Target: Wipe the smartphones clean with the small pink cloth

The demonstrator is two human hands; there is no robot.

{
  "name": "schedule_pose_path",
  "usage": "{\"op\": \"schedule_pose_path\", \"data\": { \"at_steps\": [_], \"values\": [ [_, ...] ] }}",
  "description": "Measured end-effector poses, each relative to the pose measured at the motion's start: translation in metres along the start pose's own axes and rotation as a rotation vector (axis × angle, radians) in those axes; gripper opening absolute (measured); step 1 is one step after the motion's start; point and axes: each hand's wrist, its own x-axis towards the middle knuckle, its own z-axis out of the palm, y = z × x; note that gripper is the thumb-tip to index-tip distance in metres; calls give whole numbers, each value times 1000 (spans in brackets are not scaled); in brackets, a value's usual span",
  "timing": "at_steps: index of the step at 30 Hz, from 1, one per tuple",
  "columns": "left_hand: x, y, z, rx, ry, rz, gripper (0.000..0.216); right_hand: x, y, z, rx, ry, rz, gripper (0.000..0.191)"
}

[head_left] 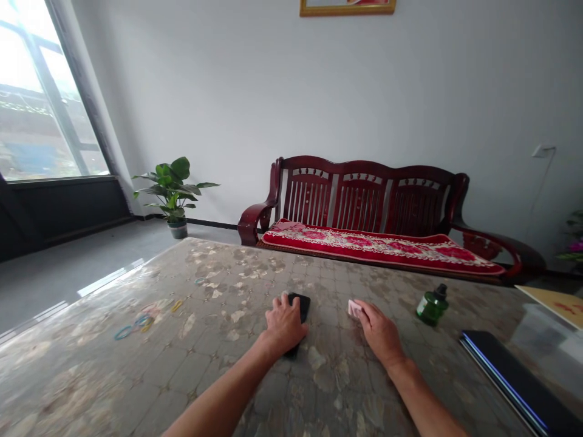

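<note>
My left hand point(283, 325) rests on a black phone point(301, 305) that lies flat on the patterned table point(182, 358); its fingers curl over the phone's near end. My right hand point(378, 329) lies a little to the right, fingers closed on a small pink object point(354, 308) at its fingertips. Both forearms reach in from the bottom edge.
A small green bottle point(432, 305) with a dark cap stands right of my right hand. A dark flat device point(510, 376) lies at the right edge. Coloured rubber bands point(136, 321) lie scattered at the left. Beyond the table stand a red wooden bench point(378, 224) and a potted plant point(175, 194).
</note>
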Motion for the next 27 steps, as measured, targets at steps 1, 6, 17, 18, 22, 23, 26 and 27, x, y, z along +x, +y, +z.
{"op": "schedule_pose_path", "data": {
  "at_steps": [1,6,17,18,22,23,26,27],
  "values": [
    [-3,8,1,-19,5,32,54,0,-1,-1,7,-3,-1,31],
    [-22,16,1,-183,-71,230,69,1,-4,-5,43,-16,-4,31],
    [-49,-27,15,-314,-195,529,82,0,-34,-5,156,-100,78,30],
    [-50,-26,19,-322,-179,533,81,0,-39,-4,172,-116,90,30],
    [-55,-28,31,-323,-161,585,72,-1,-51,1,223,-173,101,31],
    [-55,-28,33,-321,-157,601,69,-1,-52,2,226,-171,97,30],
    [-56,-31,36,-321,-139,644,63,-1,-53,1,202,-113,34,29],
    [-56,-31,36,-322,-132,654,62,-2,-54,0,183,-93,-8,28]
  ]
}}
